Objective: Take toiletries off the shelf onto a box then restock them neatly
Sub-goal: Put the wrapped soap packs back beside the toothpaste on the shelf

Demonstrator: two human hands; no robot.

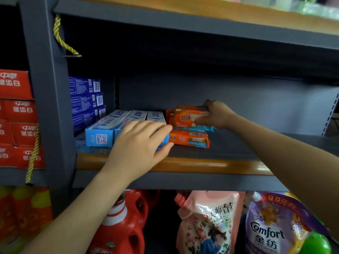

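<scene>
In the middle of the frame a grey shelf (229, 147) with an orange front lip carries the toiletries; the left hand (136, 149) lies at centre left with its fingers (157, 130) straight and spread a little, resting on the near ends of the light blue toothpaste boxes (102, 130), which lie flat side by side with their ends toward the lip; its thumb reaches toward the lower orange soap pack (189, 139), though whether it touches the wrapper is hard to tell; that pack lies flat on the shelf just right of the blue boxes; the right hand (213, 114), right of centre and deeper in the shelf, grips the upper orange soap pack (185, 117) at its right end, thumb on the front face and fingers curled over the top, holding it tilted up on edge above the lower pack, with what seems to be another orange and blue wrapper just beneath it; at the left back of the shelf a stack of dark blue boxes (85, 99) stands against the grey upright; at the far left of the frame red cartons (17, 118) are piled, with a yellow rope (34, 153) hanging before them; at the bottom of the frame stand a red detergent bottle (119, 228), a pink refill pouch (207, 222) and a purple Comfort pouch (269, 228).
</scene>
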